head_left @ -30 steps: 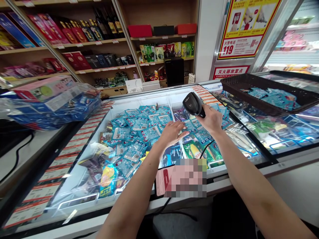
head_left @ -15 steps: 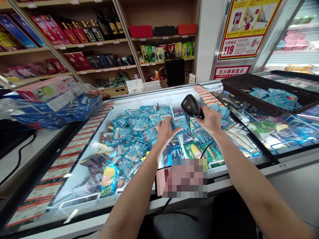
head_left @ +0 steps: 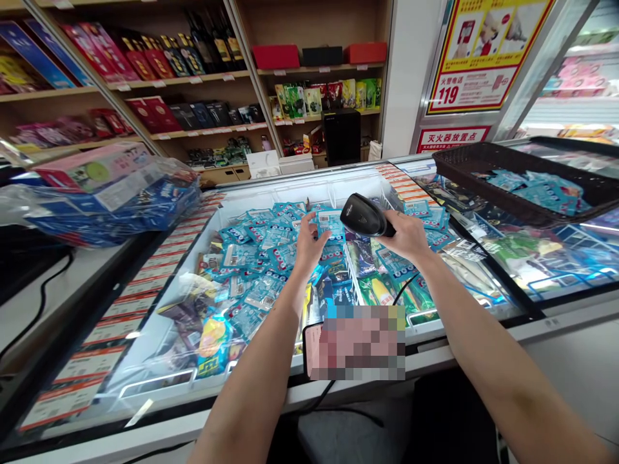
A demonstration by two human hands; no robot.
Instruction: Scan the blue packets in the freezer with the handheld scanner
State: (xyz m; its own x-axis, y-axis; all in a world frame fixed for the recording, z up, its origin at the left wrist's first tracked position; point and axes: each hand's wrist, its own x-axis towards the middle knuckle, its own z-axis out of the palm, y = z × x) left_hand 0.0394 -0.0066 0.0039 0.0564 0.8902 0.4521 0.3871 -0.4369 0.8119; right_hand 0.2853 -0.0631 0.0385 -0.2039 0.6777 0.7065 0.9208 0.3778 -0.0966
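Note:
In my left hand (head_left: 309, 243), a small blue packet (head_left: 329, 221) is pinched between thumb and fingers, its barcode side turned up. My right hand (head_left: 409, 236) is wrapped around the handle of a black handheld barcode scanner (head_left: 363, 216). The scanner's head points left and sits right beside the packet, overlapping its right edge. Beneath both hands, many similar blue packets (head_left: 242, 255) lie loose in a glass-topped freezer chest (head_left: 169, 348). A thin black cable (head_left: 402, 289) runs down from near my right hand.
A phone (head_left: 314, 351) lies at the freezer's front edge, its screen partly blurred. On the right stands a dark brown basket (head_left: 464, 169) holding more blue packets. Plastic-wrapped boxes (head_left: 111, 193) sit at left. Stocked shelves (head_left: 193, 82) line the back wall.
My left hand has moved slightly left with the packet, which now shows its barcode. The scanner has tilted and come left and down, closer to the packet.

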